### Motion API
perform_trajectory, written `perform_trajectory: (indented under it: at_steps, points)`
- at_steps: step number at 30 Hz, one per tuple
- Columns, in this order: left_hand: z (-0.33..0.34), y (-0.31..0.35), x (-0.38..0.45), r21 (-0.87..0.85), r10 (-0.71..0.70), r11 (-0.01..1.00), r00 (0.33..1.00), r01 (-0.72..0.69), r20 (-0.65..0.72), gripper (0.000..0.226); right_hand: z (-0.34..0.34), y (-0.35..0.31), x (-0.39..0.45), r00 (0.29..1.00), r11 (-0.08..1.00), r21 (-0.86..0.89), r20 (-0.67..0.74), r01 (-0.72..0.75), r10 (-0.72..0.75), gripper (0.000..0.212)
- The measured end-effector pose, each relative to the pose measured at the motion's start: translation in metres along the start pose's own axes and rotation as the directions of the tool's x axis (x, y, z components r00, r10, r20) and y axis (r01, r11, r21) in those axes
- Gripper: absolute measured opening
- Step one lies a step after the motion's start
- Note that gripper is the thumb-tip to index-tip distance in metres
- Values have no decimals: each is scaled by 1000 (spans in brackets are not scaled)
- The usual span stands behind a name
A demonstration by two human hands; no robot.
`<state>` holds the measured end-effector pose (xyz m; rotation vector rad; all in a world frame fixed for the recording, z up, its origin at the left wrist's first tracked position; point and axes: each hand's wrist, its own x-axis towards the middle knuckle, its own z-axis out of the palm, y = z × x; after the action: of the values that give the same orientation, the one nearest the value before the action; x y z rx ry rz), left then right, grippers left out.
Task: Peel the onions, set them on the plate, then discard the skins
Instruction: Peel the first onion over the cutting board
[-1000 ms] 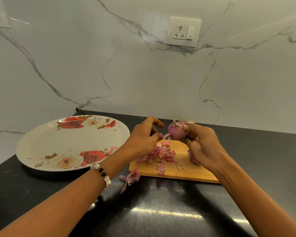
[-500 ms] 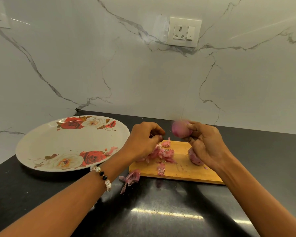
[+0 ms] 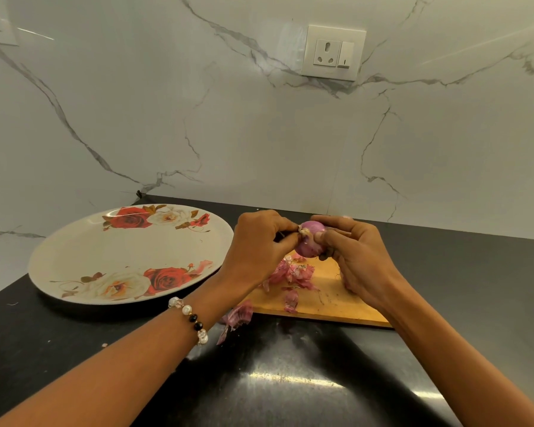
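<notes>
A small red onion [image 3: 311, 241] is held above the wooden cutting board [image 3: 330, 298]. My right hand [image 3: 356, 260] grips it from the right with fingers curled around it. My left hand [image 3: 256, 251] pinches the onion's pale root end from the left. Torn pink skins [image 3: 290, 274] lie in a heap on the board beneath my hands. A further skin piece [image 3: 238, 317] lies on the black counter just off the board's near left corner. The white plate with red roses [image 3: 74, 257] sits to the left with nothing on it.
The black counter [image 3: 290, 380] runs to a white marble wall with a socket [image 3: 332, 52]. The plate's right rim nearly touches the board's left end.
My right hand turned the onion and brought it slightly left and down. My left hand rose from the skin heap and now pinches the onion's end.
</notes>
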<state>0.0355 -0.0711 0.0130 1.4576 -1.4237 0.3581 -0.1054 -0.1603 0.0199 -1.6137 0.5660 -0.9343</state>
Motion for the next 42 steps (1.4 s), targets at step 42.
perform_trajectory:
  at_steps: [42]
  points:
    - [0, 1, 0, -177, -238, 954, 971, 241, 36, 25, 5, 8, 1, 999, 995, 99, 8, 32, -33, 37]
